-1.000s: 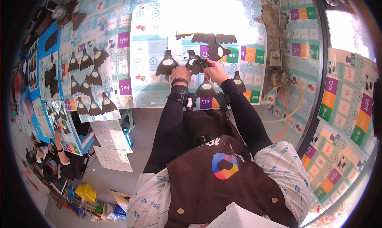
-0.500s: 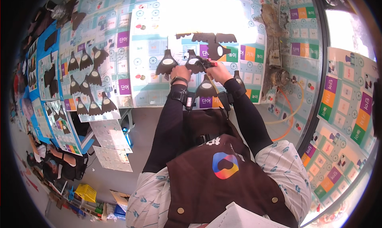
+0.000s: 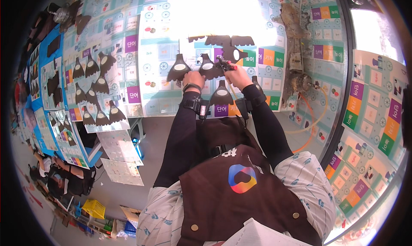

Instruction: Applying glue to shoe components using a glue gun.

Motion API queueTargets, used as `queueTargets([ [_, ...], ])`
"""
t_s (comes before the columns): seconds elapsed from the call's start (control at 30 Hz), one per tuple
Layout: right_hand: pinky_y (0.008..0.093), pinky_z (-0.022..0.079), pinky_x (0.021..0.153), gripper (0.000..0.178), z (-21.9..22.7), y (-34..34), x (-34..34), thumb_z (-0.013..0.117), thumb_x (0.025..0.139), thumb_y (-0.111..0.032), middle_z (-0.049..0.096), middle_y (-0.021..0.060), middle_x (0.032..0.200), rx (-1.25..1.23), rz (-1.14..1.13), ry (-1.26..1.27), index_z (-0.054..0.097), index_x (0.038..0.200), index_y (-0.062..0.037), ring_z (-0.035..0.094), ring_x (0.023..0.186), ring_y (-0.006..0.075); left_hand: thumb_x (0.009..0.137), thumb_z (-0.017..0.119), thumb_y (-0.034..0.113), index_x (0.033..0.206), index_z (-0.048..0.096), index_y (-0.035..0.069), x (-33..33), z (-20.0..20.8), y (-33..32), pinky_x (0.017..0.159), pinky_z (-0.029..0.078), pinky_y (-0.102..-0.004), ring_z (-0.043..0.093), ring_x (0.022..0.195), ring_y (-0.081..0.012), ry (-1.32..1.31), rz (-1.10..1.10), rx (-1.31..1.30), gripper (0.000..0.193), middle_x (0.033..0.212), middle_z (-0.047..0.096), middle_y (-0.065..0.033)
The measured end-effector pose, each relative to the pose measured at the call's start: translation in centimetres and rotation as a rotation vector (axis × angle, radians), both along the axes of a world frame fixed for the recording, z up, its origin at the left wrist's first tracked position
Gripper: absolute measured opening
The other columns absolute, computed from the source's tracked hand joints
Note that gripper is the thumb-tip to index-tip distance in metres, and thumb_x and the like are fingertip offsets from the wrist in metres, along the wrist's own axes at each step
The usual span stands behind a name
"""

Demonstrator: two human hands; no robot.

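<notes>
Middle dark piece (image 3: pixel 207 67) lies among its neighbours

A left piece (image 3: pixel 179 68), an upper piece (image 3: pixel 233 54) and a lower piece (image 3: pixel 221 95) surround it closely. Compared with half a second ago, the right hand (image 3: pixel 238 77), its fingers closed around a black tool (image 3: pixel 225 65), is slightly farther right. The left hand (image 3: pixel 195 78) is at its lower left; whether these fingers grip, I cannot tell. Printed sheet (image 3: pixel 272 70) spreads rightward of the tool
</notes>
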State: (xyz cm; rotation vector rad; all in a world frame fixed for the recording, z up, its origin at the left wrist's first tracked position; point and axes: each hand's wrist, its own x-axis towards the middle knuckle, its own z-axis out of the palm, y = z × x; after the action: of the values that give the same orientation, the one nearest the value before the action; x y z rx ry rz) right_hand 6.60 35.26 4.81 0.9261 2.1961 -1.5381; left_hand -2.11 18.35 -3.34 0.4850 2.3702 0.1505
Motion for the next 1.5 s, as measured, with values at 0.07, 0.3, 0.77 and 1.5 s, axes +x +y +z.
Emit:
queueTargets([
  [0.07,0.0295,0.040,0.045,0.014,0.2,0.1,-0.1,0.055,0.075,-0.012,0.054,0.0062,0.053,-0.059,-0.081,-0.024,0.056,0.065,-0.0021,0.052,0.046,0.0151,0.085,0.066,0.040,0.095,0.073,0.004,0.0,0.0,0.0,0.085,0.052,-0.0432,0.065,0.099,-0.0346,0.000,0.005,-0.002,0.038,0.101,0.069,-0.0177],
  [0.3,0.0404,0.046,0.062,0.016,-0.3,0.5,0.1,0.055,0.076,-0.013,0.059,0.0203,0.068,0.012,-0.016,-0.051,0.058,0.082,0.0015,0.058,0.065,0.0359,0.085,0.067,0.039,0.095,0.072,0.003,0.0,0.0,0.0,0.085,0.052,-0.0430,0.065,0.099,-0.0349,-0.009,-0.002,-0.008,0.038,0.102,0.069,-0.0183],
  [0.77,0.0370,0.045,0.056,0.018,-1.8,-1.7,0.3,0.057,0.073,-0.016,0.059,0.0124,0.060,-0.186,-0.038,-0.073,0.061,0.069,0.0010,0.059,0.058,0.0253,0.085,0.067,0.039,0.095,0.072,0.003,0.0,-0.2,0.0,0.084,0.052,-0.0427,0.065,0.099,-0.0349,0.013,0.000,0.014,0.038,0.101,0.068,-0.0192],
  [1.5,0.0266,0.044,0.042,0.019,6.9,6.8,9.5,0.056,0.074,-0.004,0.061,0.0052,0.076,-0.215,-0.556,0.000,0.062,0.092,-0.0007,0.055,0.052,0.0137,0.074,0.077,0.024,0.097,0.058,0.006,0.4,2.2,7.9,0.087,0.046,-0.0402,0.055,0.102,-0.0305,0.403,-0.226,0.410,0.034,0.099,0.060,-0.0119],
])
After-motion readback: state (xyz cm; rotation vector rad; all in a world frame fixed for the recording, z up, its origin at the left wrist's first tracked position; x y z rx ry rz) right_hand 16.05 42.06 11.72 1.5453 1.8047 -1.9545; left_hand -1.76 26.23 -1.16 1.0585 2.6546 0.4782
